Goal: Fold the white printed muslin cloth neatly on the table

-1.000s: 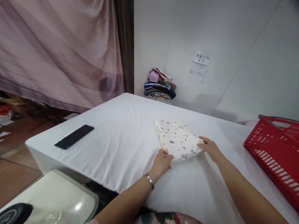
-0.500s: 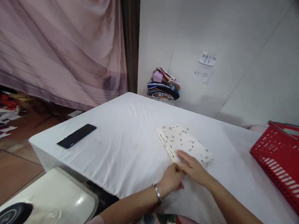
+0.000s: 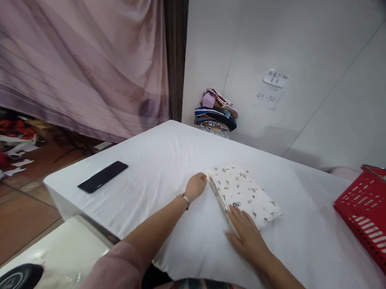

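Observation:
A folded white cloth with small dark prints [image 3: 242, 193] lies on the white-covered table [image 3: 165, 169]. My left hand [image 3: 196, 186], with a bracelet on its wrist, is curled against the cloth's far left corner. My right hand [image 3: 244, 232] lies flat with its fingers stretched out on the cloth's near end and the table beside it.
A black phone [image 3: 102, 176] lies near the table's left edge. A red plastic basket [image 3: 370, 214] stands at the right. A pile of folded clothes [image 3: 216, 112] sits by the wall behind the table. A pink curtain [image 3: 77, 54] hangs at the left, above a brown floor with clutter.
My left hand has slid from the cloth's near corner up along its left edge to the far corner. My right hand has settled flat on the near end.

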Motion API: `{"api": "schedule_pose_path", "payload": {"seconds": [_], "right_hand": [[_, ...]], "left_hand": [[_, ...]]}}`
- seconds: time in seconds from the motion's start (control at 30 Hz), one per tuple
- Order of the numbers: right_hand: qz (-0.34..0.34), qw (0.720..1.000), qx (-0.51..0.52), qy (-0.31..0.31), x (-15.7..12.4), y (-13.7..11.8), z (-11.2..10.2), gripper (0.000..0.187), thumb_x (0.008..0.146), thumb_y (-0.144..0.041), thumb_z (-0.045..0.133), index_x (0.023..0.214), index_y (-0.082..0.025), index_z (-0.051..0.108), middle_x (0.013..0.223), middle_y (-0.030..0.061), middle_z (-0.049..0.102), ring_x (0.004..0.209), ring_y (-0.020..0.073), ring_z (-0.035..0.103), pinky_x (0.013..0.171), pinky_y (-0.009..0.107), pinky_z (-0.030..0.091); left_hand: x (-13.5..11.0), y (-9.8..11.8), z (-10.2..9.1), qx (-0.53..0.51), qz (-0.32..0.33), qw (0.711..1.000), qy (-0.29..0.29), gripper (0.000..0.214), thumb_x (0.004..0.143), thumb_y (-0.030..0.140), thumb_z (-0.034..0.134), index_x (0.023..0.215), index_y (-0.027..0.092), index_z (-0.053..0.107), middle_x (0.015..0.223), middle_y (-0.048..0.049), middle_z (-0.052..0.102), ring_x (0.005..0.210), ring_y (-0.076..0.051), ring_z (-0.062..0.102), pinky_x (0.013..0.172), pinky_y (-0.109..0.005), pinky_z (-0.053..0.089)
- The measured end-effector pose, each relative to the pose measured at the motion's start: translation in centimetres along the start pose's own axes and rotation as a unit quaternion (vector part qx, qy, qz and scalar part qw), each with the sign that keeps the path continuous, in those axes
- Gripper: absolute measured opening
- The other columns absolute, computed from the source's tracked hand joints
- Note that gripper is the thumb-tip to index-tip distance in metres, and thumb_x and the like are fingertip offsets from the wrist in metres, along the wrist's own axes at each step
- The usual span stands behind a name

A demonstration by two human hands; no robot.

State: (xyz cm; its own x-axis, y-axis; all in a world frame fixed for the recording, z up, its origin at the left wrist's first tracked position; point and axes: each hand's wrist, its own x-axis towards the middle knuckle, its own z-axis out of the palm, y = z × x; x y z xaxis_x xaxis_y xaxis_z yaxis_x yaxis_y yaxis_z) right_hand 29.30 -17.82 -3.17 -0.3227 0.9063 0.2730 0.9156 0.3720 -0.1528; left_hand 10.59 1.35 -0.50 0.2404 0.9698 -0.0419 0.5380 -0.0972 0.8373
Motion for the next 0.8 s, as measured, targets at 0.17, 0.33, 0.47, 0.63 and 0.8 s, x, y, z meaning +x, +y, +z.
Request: {"api": "schedule_pose_path", "payload": {"seconds": [0.17,0.33,0.47,0.63,0.8], "right_hand": [[0.004,1.0,-0.001,0.001,0.0,-0.2,-0.1,0.062,0.086,-0.028,0.047,0.143,-0.023,0.024,0.146,0.0086,0.03,0.133,0.0245,0.029,0.106,0.048,0.031],[0.017,1.0,0.017,-0.019,0.1,-0.3,-0.6,0.063,0.085,-0.03,0.049,0.143,-0.025,0.025,0.146,0.0078,0.028,0.133,0.0255,0.029,0.106,0.049,0.03],[0.023,0.999,0.031,-0.039,0.3,-0.4,-0.9,0.064,0.084,-0.034,0.05,0.143,-0.025,0.026,0.147,0.0077,0.025,0.134,0.0266,0.028,0.106,0.05,0.029],[0.012,0.999,0.007,-0.035,0.3,-0.8,-0.6,0.063,0.083,-0.026,0.049,0.142,-0.023,0.028,0.147,0.008,0.027,0.134,0.0269,0.026,0.106,0.051,0.029],[0.006,1.0,0.0,-0.019,0.2,-1.1,-0.5,0.06,0.084,-0.021,0.045,0.141,-0.023,0.03,0.145,0.0078,0.031,0.134,0.0261,0.028,0.106,0.05,0.03]], "left_hand": [[3.5,-0.1,-0.1,0.015,0.016,0.999,0.028,0.041,0.078,0.02,0.054,0.118,0.018,0.055,0.123,-0.0081,0.057,0.101,-0.019,0.057,0.091,-0.031,0.041],[5.5,0.1,0.6,-0.001,0.033,0.999,-0.009,0.042,0.077,0.017,0.051,0.118,0.02,0.058,0.117,-0.0044,0.062,0.096,-0.017,0.059,0.088,-0.026,0.043],[6.5,0.2,0.6,-0.009,0.039,0.999,-0.034,0.035,0.076,0.017,0.049,0.107,0.022,0.066,0.097,-0.001,0.069,0.084,-0.016,0.061,0.077,-0.024,0.047],[6.9,0.0,0.6,0.005,0.02,1.0,0.015,0.033,0.076,0.017,0.048,0.1,0.026,0.069,0.096,0.0005,0.069,0.088,-0.017,0.06,0.079,-0.025,0.045],[7.1,-0.6,1.1,0.0,-0.018,0.999,0.027,0.033,0.076,0.019,0.048,0.1,0.026,0.069,0.092,0.0002,0.07,0.083,-0.016,0.062,0.076,-0.026,0.045]]}}
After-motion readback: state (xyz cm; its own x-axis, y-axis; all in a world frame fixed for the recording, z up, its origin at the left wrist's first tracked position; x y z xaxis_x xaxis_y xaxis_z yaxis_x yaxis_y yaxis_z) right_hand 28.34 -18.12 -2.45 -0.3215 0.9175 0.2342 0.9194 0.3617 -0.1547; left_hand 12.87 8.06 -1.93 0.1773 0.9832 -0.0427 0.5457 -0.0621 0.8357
